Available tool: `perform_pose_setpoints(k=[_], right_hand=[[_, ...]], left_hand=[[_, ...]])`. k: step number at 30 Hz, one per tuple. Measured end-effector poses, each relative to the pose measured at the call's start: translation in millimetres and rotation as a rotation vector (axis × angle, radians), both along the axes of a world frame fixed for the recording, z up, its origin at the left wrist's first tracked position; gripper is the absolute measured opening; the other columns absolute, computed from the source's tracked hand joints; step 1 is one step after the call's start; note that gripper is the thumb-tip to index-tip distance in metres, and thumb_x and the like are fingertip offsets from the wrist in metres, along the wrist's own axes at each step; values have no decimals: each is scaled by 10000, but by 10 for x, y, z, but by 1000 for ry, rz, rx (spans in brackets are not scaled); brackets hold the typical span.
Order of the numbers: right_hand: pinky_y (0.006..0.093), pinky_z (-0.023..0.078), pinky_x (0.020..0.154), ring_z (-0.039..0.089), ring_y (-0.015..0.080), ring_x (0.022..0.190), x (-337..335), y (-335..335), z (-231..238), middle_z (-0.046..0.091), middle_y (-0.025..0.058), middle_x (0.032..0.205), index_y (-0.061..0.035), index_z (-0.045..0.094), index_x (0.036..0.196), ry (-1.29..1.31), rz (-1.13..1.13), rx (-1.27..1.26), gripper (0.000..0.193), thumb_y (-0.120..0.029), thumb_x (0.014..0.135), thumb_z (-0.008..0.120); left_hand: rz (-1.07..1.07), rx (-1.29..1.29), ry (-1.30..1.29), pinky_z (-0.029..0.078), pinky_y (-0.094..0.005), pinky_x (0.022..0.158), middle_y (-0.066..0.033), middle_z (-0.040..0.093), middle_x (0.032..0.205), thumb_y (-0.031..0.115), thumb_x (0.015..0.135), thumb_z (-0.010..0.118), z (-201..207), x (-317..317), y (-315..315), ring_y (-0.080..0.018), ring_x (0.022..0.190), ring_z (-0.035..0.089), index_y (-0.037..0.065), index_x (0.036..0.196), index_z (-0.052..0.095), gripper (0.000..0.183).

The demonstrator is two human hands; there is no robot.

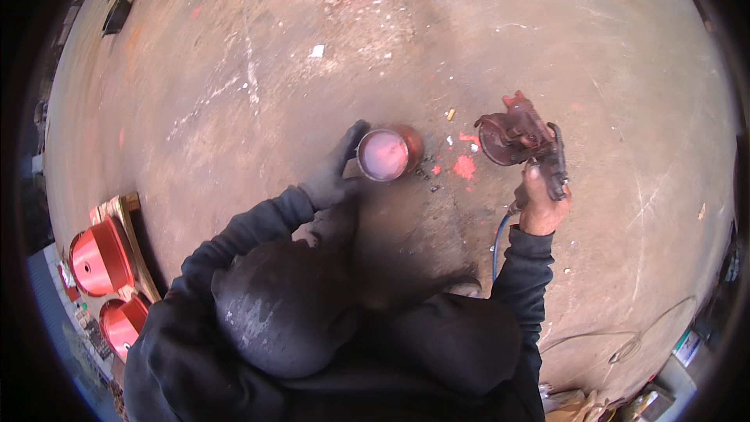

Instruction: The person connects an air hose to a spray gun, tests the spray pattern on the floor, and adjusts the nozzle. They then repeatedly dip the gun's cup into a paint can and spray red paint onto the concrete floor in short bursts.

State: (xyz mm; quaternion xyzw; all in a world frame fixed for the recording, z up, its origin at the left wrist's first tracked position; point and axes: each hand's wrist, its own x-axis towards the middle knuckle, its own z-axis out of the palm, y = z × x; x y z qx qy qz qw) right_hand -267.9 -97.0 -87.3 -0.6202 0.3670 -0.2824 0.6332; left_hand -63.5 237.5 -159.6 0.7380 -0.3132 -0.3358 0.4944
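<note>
My left hand (334,169), in a dark grey glove, is closed around the side of a round paint cup (383,155). Pale pink liquid shows inside its open top, and its outer wall is stained reddish-brown. My bare right hand (541,207) grips the handle of a spray gun (531,137) crusted with dark red paint. The gun's round cup lid faces the paint cup, well apart from it. From below the grip, a blue air hose (498,246) runs down toward my knees.
Pink paint spatters (464,166) and small debris mark the concrete floor between my hands. At the left, red rounded metal parts (101,258) sit by a wooden pallet (133,242). A black block (116,16) stands far left. A thin hose (625,336) curls at lower right.
</note>
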Motion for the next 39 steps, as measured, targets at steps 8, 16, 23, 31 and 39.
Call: perform_pose_setpoints(k=[8, 16, 23, 31, 39], right_hand=[[331, 473, 840, 566, 180, 906, -20, 47, 60, 610, 66, 977, 28, 715, 1254, -35, 161, -315, 581, -396, 893, 881], [359, 508, 858, 596, 219, 947, 7, 162, 197, 675, 109, 1054, 49, 706, 1281, -79, 212, -502, 584, -352, 893, 879], [379, 520, 882, 616, 258, 968, -26, 83, 219, 688, 132, 1066, 47, 698, 1292, -31, 184, -567, 579, -325, 887, 880], [338, 508, 861, 614, 208, 924, -19, -65, 293, 664, 99, 1041, 33, 704, 1295, -38, 142, -542, 551, -322, 910, 874], [305, 499, 952, 615, 149, 1044, 109, -167, 304, 694, 33, 1131, 2, 684, 1303, -120, 75, -199, 438, -157, 935, 861]], left_hand=[[-15, -145, -117, 284, -406, 1292, -155, 533, 1620, -107, 781, 473, 1149, 442, -532, -283, 1562, 424, 75, 1680, 345, 926], [-325, -70, -198, 479, -384, 1157, -174, 682, 1451, -24, 862, 487, 1885, 296, -1617, -280, 1302, 672, 9, 1625, 405, 768], [-398, -5, -572, 570, -459, 1018, -256, 719, 1283, 27, 893, 564, 1941, 262, -2061, -427, 1145, 712, -38, 1527, 478, 642], [-373, 139, -690, 609, -463, 916, -251, 771, 1101, 114, 907, 626, 2105, 212, -2456, -425, 1017, 750, -60, 1414, 595, 537], [-289, 40, -758, 611, -448, 903, -275, 772, 1027, 125, 833, 662, 2164, 192, -2867, -409, 979, 766, -102, 1356, 646, 570]])
